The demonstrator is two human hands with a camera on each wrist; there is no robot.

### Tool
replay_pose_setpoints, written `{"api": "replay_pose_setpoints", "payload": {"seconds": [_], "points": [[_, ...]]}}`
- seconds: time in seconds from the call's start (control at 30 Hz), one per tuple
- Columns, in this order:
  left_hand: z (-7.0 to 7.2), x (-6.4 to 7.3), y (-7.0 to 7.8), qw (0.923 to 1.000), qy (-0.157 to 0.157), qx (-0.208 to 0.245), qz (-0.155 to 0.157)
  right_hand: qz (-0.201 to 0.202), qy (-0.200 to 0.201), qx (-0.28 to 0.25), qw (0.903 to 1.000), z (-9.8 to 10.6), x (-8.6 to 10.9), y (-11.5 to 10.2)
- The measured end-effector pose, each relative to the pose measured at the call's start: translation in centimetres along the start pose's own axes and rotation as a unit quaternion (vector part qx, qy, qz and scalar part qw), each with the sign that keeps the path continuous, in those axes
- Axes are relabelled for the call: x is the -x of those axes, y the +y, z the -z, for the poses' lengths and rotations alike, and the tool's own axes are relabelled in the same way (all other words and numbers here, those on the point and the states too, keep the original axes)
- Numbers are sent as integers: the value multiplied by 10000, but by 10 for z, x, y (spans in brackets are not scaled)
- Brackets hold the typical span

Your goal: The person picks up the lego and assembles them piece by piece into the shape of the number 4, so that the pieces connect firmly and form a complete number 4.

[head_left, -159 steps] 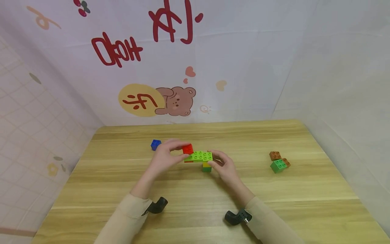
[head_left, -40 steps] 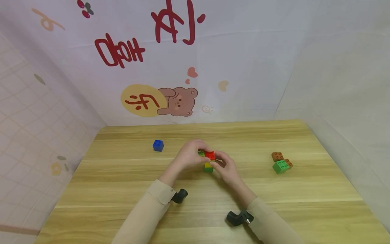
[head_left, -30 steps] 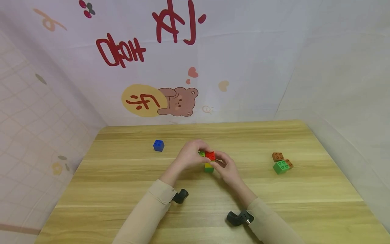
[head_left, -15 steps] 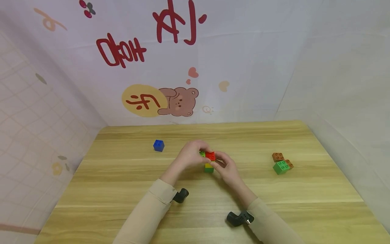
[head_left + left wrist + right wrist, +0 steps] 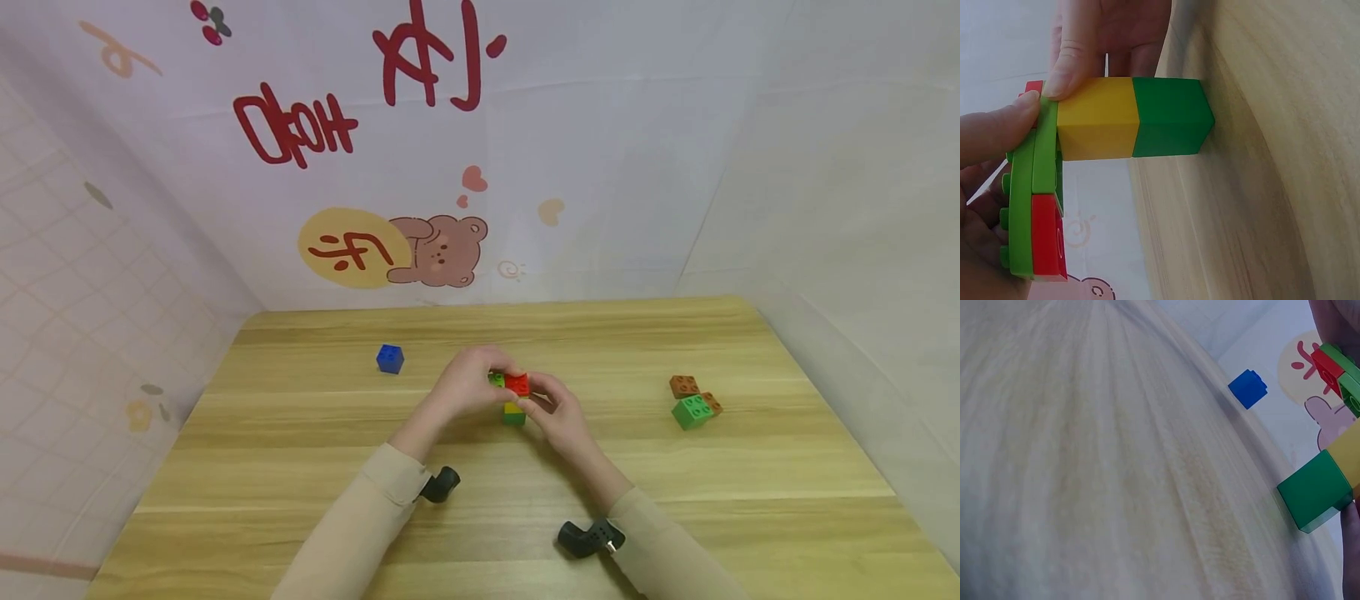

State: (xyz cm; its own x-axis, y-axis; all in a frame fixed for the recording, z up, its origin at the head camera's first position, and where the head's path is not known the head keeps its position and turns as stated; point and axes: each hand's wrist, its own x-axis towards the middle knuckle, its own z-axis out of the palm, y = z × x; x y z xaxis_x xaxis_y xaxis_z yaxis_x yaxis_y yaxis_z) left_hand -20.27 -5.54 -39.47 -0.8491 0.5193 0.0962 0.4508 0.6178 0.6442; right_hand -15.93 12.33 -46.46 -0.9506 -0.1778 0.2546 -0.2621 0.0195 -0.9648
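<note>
A tower of toy building bricks stands on the table, a dark green brick (image 5: 1169, 117) at the bottom and a yellow brick (image 5: 1099, 119) on it. Light green bricks (image 5: 1021, 212) lie across the top and overhang to the left, with a red brick (image 5: 1046, 236) fixed beneath the far end. Above the yellow brick sits another red brick (image 5: 517, 384), pinched by my left hand (image 5: 474, 382) between thumb and fingers. My right hand (image 5: 561, 417) grips the tower from the right, its thumb over the joint of yellow and light green. Whether the upper red brick is fully seated cannot be told.
A lone blue brick (image 5: 390, 359) lies at the back left of the wooden table (image 5: 315, 450). To the right, a green brick (image 5: 692, 411) leans against brown bricks (image 5: 683, 386). A printed cloth (image 5: 615, 167) hangs behind the table.
Over about five seconds, my left hand has moved right with the red brick, from the light green bricks' left end to above the yellow brick. During the last second both hands barely move.
</note>
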Motion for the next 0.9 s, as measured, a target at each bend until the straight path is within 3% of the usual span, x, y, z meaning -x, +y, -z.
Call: {"api": "replay_pose_setpoints", "payload": {"seconds": [0.27, 0.53, 0.7, 0.9], "points": [[1, 4, -1, 10000, -8, -71, -41, -40, -5, 19, 10000, -1, 0, -1], [5, 10, -13, 9981, 267, 537, -156, -64, 16, -30, 10000, -1, 0, -1], [15, 17, -22, 9933, 615, 970, 143, -131, 87, 7, 9999, -1, 1, -1], [29, 25, -39, 9866, 1055, 1120, 540, -188, 137, 0, 9997, -2, 1, -2]]}}
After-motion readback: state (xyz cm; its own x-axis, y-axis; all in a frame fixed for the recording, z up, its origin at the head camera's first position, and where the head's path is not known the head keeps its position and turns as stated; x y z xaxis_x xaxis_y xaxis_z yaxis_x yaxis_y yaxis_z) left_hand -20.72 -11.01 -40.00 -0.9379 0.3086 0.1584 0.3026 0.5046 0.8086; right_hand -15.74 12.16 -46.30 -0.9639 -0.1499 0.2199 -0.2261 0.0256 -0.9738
